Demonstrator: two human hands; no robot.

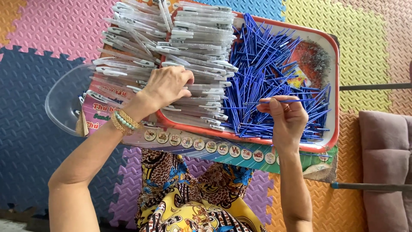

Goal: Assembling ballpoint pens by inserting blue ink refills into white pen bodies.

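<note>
Looks like pen assembly, mid-step: the right hand (286, 117) has its fingers pinched on one blue refill (279, 101), lifted just off the big heap of refills (266, 73) that fills the tray (334, 77) under and beyond those fingertips. The left hand (165, 88) is curled over the stack of clear barrels (180, 47), fingers bent down onto the top few, and I can't tell if it has actually closed on one or is only pressing on them. My read is that the pick-up part is in hand, and the next bit would need one barrel worked loose from the stack and its open end lined up with the refill tip, which takes a steady pinch on both sides. Room is tight: the barrels sit piled well beyond the left fingers and hang over the tray's red rim, so a careless tug could slide a bunch off. The tray rests on a printed box (240, 152) over the lap, with a clear tub (64, 101) just outside the left wrist. The only free space is the gap between the two hands, right over the rim nearest the body.
</note>
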